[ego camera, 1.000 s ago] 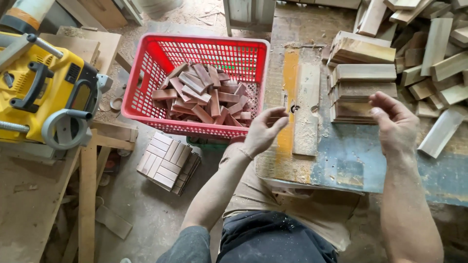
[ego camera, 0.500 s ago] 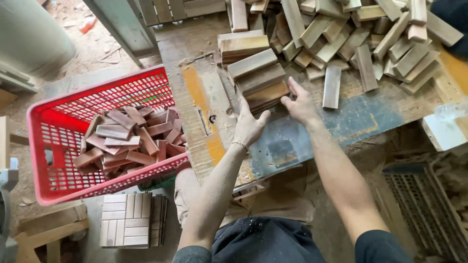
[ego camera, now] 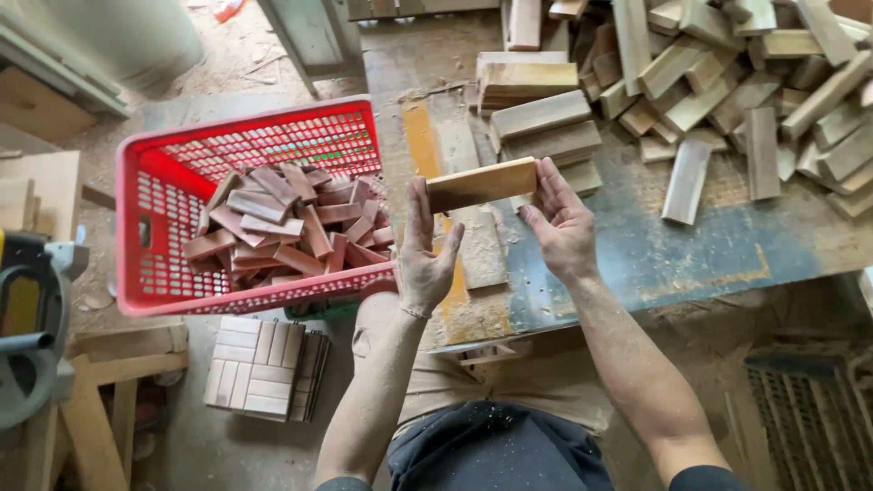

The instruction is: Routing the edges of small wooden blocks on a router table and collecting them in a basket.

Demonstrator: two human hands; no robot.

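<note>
Both hands are gripping one pale rectangular wooden block [ego camera: 482, 183] by its ends.
The left hand [ego camera: 426, 255] and right hand [ego camera: 562, 221] are holding it just right of the red perforated plastic basket [ego camera: 145, 191], above the worn workbench [ego camera: 655, 255].

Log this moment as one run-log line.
left hand: holds wood block | right hand: holds other end | red basket: left, part filled

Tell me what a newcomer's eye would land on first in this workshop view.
First, the bright red basket at left, part filled with reddish wood pieces. Next, the wooden block held at centre between the left hand and right hand, above the worn table. Then the heap of pale offcuts at upper right.
</note>
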